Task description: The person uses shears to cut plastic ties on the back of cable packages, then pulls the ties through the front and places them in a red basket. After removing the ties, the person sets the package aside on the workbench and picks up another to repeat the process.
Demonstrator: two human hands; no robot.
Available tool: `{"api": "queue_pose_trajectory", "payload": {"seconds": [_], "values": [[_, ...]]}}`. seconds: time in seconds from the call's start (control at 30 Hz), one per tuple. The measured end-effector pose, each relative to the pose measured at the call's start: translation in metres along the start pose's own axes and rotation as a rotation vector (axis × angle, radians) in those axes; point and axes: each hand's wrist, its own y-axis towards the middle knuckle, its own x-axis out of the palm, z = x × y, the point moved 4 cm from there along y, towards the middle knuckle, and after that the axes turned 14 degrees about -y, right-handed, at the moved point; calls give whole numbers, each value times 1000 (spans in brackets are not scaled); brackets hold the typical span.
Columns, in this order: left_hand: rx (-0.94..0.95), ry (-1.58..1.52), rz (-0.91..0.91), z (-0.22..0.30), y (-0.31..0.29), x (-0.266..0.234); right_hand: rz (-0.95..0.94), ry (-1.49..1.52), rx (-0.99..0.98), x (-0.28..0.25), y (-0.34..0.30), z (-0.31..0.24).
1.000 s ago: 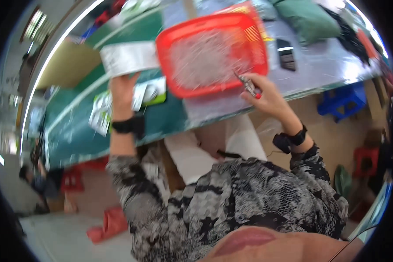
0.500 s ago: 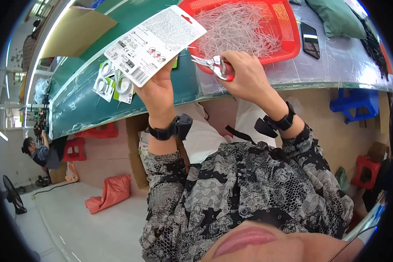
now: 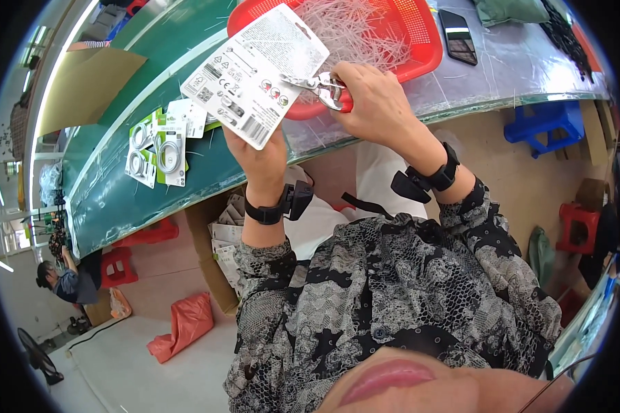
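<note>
My left hand grips a large white printed card by its lower part, its printed face toward me and tilted over the table. What is on the card's other side is hidden. In my right hand is a pair of pruning shears with silver blades and red handles. The blades lie across the card's right edge in view; whether they touch it I cannot tell. Left of the card, several carded packs of coiled white cable lie on the green table top.
A red plastic basket of thin clear plastic strips stands behind my hands. A black phone lies to its right. Below the table edge sits a cardboard box with packs. Stools and another person are farther off.
The shears' blades have come from beside the card to over its right edge. The basket and phone sit farther left and higher in the picture, as the view has shifted.
</note>
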Motion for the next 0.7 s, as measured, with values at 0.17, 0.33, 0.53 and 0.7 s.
{"api": "queue_pose_trajectory", "payload": {"seconds": [0.17, 0.33, 0.53, 0.7], "values": [[26, 29, -35, -19, 9, -4, -311, 209, 65, 10, 6, 18], [23, 285, -61, -25, 9, -1, -133, 164, 21, 1, 19, 25], [33, 444, -125, -31, 6, 4, 32, 38, 4, -5, 28, 33], [-64, 248, -106, -37, 3, 3, -32, 33, 28, -1, 29, 35]]}}
